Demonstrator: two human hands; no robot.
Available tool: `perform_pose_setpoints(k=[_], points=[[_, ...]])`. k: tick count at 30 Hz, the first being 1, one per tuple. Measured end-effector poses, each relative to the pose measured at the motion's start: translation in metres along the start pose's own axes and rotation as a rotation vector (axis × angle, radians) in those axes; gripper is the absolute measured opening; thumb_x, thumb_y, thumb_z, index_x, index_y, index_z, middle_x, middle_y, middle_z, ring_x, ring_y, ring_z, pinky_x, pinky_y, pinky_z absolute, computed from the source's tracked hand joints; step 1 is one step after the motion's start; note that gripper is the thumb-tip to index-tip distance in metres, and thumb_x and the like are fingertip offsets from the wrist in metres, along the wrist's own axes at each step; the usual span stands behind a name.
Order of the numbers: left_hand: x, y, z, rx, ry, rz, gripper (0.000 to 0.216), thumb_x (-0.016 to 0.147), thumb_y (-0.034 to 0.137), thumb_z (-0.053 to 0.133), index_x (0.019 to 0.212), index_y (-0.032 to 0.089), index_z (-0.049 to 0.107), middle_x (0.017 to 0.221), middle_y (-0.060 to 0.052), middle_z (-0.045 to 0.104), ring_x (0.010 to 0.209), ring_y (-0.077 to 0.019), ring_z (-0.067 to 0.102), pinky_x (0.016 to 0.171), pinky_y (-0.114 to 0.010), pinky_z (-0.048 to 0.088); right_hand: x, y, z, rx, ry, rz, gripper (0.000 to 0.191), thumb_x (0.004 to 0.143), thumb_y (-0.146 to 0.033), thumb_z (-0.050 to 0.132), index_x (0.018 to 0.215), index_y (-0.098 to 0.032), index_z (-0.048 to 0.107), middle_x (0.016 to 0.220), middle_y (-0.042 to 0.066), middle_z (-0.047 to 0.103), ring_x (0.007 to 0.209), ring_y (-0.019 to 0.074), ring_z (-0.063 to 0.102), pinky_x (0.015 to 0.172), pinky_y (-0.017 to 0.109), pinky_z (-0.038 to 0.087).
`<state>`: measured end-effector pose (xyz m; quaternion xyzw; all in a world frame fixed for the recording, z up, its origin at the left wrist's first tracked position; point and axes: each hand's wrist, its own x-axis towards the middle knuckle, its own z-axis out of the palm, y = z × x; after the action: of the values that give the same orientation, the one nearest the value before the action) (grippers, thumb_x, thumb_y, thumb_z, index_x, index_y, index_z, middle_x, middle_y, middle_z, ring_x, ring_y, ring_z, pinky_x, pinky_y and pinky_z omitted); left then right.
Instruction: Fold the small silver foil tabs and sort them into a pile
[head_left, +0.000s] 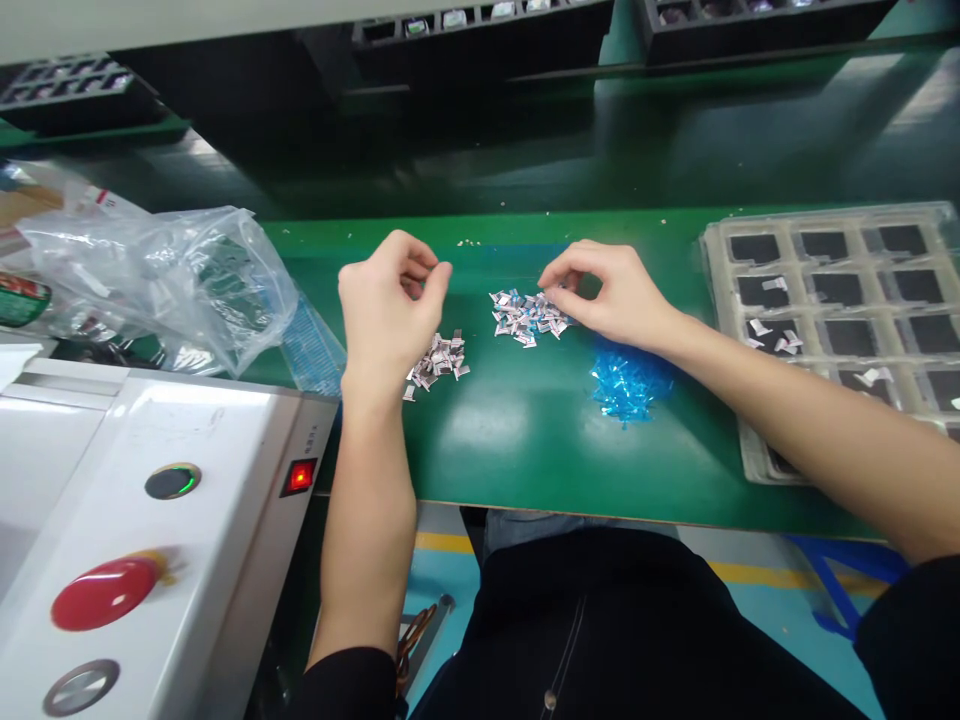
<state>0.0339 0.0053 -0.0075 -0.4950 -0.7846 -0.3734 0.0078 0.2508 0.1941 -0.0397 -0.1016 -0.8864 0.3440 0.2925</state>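
My left hand (390, 300) hovers above a small pile of silvery-pink parts (439, 360) on the green table; its fingertips are pinched together, and what they hold is too small to name. My right hand (607, 290) rests at the right edge of a second pile of small silver and blue parts (525, 315), thumb and fingers pinched on the pile's edge. Just under my right wrist lies a heap of blue film scraps (626, 385).
A clear compartment tray (840, 320) with dark pockets and a few small parts sits at the right. A crumpled plastic bag (187, 285) lies at the left. A white machine (135, 500) with a red button occupies the lower left. Dark trays (480, 30) line the back.
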Motion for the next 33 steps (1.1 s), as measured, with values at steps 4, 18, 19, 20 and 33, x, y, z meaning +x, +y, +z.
perform_pose_setpoints(k=[4,18,19,20,33], points=[[0.002,-0.017,-0.009,0.072,-0.165,0.054,0.009,0.092,0.035,0.078,0.090,0.026,0.077,0.084,-0.002,0.080,0.075,-0.0220,0.071,0.080,-0.039,0.062,-0.001,-0.002,-0.001,-0.028,-0.056,-0.035,0.014,0.100,-0.034,0.070,0.095,-0.029,0.081,0.094,0.004,0.082,0.093,0.0282,0.072,0.096,0.051,0.058],[0.001,-0.001,-0.013,0.244,-0.567,-0.038,0.010,0.084,0.029,0.074,0.086,0.024,0.083,0.089,-0.006,0.085,0.088,-0.0315,0.078,0.085,-0.043,0.061,0.005,0.066,-0.012,-0.326,0.177,0.135,0.020,0.102,-0.038,0.073,0.120,-0.030,0.078,0.115,0.012,0.078,0.113,0.0390,0.070,0.111,0.064,0.059],[0.000,-0.002,-0.014,0.243,-0.556,-0.018,0.013,0.085,0.029,0.072,0.086,0.024,0.083,0.091,-0.007,0.086,0.089,-0.0323,0.078,0.087,-0.044,0.061,0.005,0.072,-0.012,-0.351,0.163,0.146,0.025,0.102,-0.037,0.073,0.125,-0.029,0.077,0.118,0.013,0.078,0.114,0.0395,0.070,0.111,0.065,0.059],[-0.001,-0.003,-0.013,0.243,-0.539,0.003,0.016,0.087,0.030,0.069,0.085,0.025,0.084,0.093,-0.007,0.086,0.090,-0.0329,0.078,0.088,-0.045,0.061,0.006,0.076,-0.012,-0.374,0.148,0.158,0.029,0.101,-0.035,0.072,0.129,-0.028,0.076,0.120,0.013,0.077,0.115,0.0399,0.070,0.112,0.067,0.058],[-0.001,-0.013,-0.005,0.140,-0.358,0.161,0.023,0.091,0.029,0.064,0.082,0.026,0.086,0.093,-0.007,0.086,0.083,-0.0303,0.077,0.086,-0.043,0.061,0.010,0.084,-0.008,-0.497,0.001,0.188,0.037,0.108,-0.043,0.067,0.138,-0.025,0.078,0.130,0.017,0.068,0.131,0.0477,0.057,0.112,0.081,0.048]])
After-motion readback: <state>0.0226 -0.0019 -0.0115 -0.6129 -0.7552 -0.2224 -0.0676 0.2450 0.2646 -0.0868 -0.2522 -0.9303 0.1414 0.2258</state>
